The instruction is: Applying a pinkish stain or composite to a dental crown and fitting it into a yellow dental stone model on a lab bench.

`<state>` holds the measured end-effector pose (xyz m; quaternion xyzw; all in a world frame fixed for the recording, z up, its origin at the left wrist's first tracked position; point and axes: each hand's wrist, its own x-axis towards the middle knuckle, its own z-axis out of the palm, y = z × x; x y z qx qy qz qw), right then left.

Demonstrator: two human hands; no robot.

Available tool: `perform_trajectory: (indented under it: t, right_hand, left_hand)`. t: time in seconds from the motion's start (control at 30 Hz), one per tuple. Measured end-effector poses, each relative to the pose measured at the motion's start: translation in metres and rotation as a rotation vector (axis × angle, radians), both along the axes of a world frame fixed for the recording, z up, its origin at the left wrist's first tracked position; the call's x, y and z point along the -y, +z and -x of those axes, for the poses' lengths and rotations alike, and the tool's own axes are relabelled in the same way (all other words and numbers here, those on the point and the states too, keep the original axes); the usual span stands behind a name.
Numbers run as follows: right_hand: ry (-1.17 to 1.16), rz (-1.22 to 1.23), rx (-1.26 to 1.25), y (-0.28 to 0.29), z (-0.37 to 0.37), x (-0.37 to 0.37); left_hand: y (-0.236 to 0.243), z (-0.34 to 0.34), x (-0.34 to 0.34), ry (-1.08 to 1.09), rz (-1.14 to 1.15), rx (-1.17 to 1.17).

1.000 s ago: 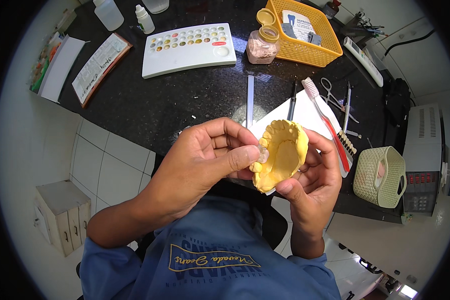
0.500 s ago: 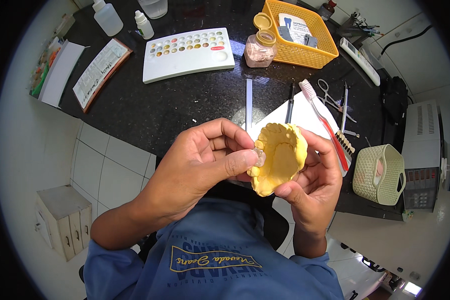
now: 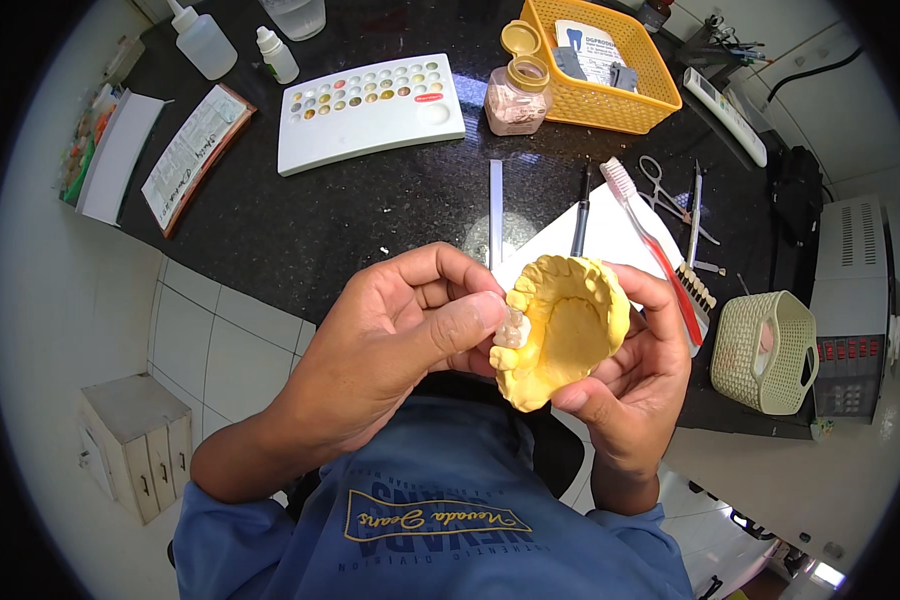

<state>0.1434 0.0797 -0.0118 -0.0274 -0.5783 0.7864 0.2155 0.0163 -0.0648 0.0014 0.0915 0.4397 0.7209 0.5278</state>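
A yellow plaster dental cast (image 3: 573,325) is held up in front of my chest, its hollow inner side tilted toward me. My right hand (image 3: 635,375) is closed round its right side, the thumb at the lower edge and the fingers behind. On the left part of the tooth row sits a small whitish, see-through dental piece (image 3: 513,328). The thumb and forefinger of my left hand (image 3: 400,325) are pinched at this piece, the thumb tip against its upper end. Part of the piece and the fingers behind it are hidden.
Beyond the hands, the black speckled counter (image 3: 370,220) bears a white colour palette (image 3: 370,130), a jar of pink powder (image 3: 518,100), a yellow basket (image 3: 610,110), a red toothbrush (image 3: 650,240) on white paper and a metal strip (image 3: 496,215). At right stands a cream basket (image 3: 760,360).
The cast has turned more toward me and shifted slightly right and down. My left thumb has slid up a little, showing more of the whitish piece.
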Motion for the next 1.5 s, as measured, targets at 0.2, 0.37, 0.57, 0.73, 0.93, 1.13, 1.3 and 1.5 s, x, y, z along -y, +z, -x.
perform_trajectory:
  t: [0.2,0.37,0.57,0.73,0.93,1.13,1.3,1.5]
  right_hand:
    - [-0.039,-0.088,-0.05,-0.003,0.0,0.005]
    - [-0.093,-0.323,-0.099,-0.005,0.003,0.011]
    - [-0.11,-0.4,-0.141,-0.007,0.003,0.011]
    - [-0.109,-0.39,-0.13,-0.008,0.002,0.009]
    - [-0.139,-0.303,-0.053,-0.006,0.002,0.008]
    - [-0.143,-0.308,-0.029,-0.002,0.003,0.007]
    - [-0.163,-0.291,-0.026,-0.002,0.001,0.007]
    - [-0.173,-0.269,-0.009,-0.002,0.003,0.006]
  left_hand:
    - [0.0,-0.005,0.001,0.044,0.006,-0.056]
    - [-0.003,-0.006,0.004,0.098,-0.026,-0.235]
    - [0.002,-0.003,0.003,0.073,-0.012,-0.221]
    - [0.0,-0.001,0.003,-0.004,0.008,-0.135]
    - [0.003,-0.003,0.002,-0.037,-0.013,0.102]
    - [0.002,-0.006,0.004,-0.063,-0.047,0.163]
    - [0.003,-0.008,0.004,-0.081,-0.057,0.194]
    - [0.004,-0.007,0.003,-0.082,-0.054,0.201]
